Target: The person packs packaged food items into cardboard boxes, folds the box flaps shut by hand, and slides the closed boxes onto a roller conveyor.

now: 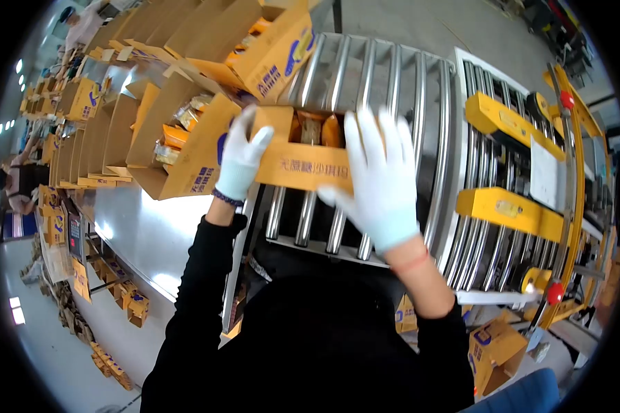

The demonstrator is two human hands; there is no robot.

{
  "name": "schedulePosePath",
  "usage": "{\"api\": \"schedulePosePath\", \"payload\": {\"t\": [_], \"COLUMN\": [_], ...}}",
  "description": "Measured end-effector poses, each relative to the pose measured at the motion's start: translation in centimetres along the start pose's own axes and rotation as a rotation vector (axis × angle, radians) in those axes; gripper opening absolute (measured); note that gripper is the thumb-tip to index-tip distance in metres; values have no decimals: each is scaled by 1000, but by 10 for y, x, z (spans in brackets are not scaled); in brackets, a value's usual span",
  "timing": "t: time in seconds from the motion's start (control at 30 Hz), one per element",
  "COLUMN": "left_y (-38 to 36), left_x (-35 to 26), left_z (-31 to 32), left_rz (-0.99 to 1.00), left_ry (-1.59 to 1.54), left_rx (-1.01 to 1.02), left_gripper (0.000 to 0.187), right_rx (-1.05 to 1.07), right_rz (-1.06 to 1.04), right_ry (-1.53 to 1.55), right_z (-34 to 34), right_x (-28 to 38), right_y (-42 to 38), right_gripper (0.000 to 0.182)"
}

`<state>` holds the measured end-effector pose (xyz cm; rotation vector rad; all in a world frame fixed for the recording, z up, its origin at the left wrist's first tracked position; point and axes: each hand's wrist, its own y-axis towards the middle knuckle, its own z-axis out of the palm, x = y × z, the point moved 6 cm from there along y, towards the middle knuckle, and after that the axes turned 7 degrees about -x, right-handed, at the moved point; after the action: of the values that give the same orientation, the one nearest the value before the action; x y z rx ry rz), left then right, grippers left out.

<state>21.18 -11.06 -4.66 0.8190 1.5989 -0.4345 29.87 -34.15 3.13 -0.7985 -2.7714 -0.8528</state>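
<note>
Box (293, 171): one, cardboard, printed; lying across the rollers (337, 230), between the two hands and ahead of the person's body. Mouth partly uncovered; orange packets (332, 131) visible inside.

Left hand (241, 157): white glove; at the box's left end, fingers and thumb spread, no grasp seen. Exact contact at the fingertips blurred, cannot tell.

Right hand (381, 180): white glove; laid over the box's right end, fingers outstretched and apart, thumb along the near edge. Released, not clenched; appears to bear on the cardboard rather than grip it.

Step in hand (judged): closing of the box, flaps being turned in over the packets. Left-end cardboard seems already inward; right end hidden by the hand.

Next move calls for (judged): near and far flaps brought flat over the mouth, both hands keeping the ends down and the box square on the rollers.

Adjacent: open boxes (198, 165), filled, in a row on the metal desk (162, 237), left of the box. Yellow guides (510, 212) over further rollers, right side, apart from the right hand.
</note>
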Motion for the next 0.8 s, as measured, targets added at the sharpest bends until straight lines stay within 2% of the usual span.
{"api": "schedulePosePath", "payload": {"t": [0.07, 0.13, 0.2, 0.23, 0.27, 0.33, 0.37, 0.4, 0.47, 0.53, 0.57, 0.67, 0.7, 0.73, 0.77, 0.8], "left_y": [-6, 4, 18, 25, 28, 12, 3, -8, -30, -40, -36, -22, -21, -22, -24, -37], "left_x": [5, -5, -10, -14, -12, -12, -13, -10, -8, -30, -49, -96, -95, -82, -76, -49], "left_z": [5, 21, 57, 82, 108, 183, 219, 233, 248, 199, 160, 20, -22, -61, -103, -129], "left_rz": [-158, -131, -149, -183, -19, 18, 33, -17, -123, -15, 85, 546, 595, 536, 204, -32], "left_ry": [-206, -9, -101, -165, 2, -45, -71, -103, -154, -114, 57, 641, 899, 1118, 1089, 1228], "left_rx": [61, 62, 24, -36, -152, 29, 119, 294, 624, 715, 609, 25, -154, -272, -293, -253], "left_gripper": [59, 54, 46, 42, 41, 43, 44, 47, 54, 58, 57, 58, 58, 59, 61, 53], "right_rx": [153, 171, 246, 185, 120, 85, 70, 53, 63, 63, 19, -13, -14, -57, -104, -109], "right_rz": [-21, -69, 85, 116, 148, 149, 144, 121, 72, 172, 171, 197, 194, 202, 211, 208], "right_ry": [11, -76, -154, -213, -272, -309, -307, -313, -669, -460, -491, -562, -553, -575, -598, -593], "right_z": [13, 20, 12, 8, 7, 10, 12, 20, 32, 7, 7, -2, -4, -11, -17, -24], "right_x": [-4, -26, -56, -73, -90, -108, -112, -124, -153, -155, -165, -197, -203, -208, -208, -194], "right_y": [-34, -41, -35, -30, -27, -13, -5, -1, -5, -11, -19, -36, -45, -52, -53, -47], "right_gripper": [97, 98, 103, 105, 107, 110, 99, 99, 80, 61, 54, 47, 47, 44, 40, 40]}}
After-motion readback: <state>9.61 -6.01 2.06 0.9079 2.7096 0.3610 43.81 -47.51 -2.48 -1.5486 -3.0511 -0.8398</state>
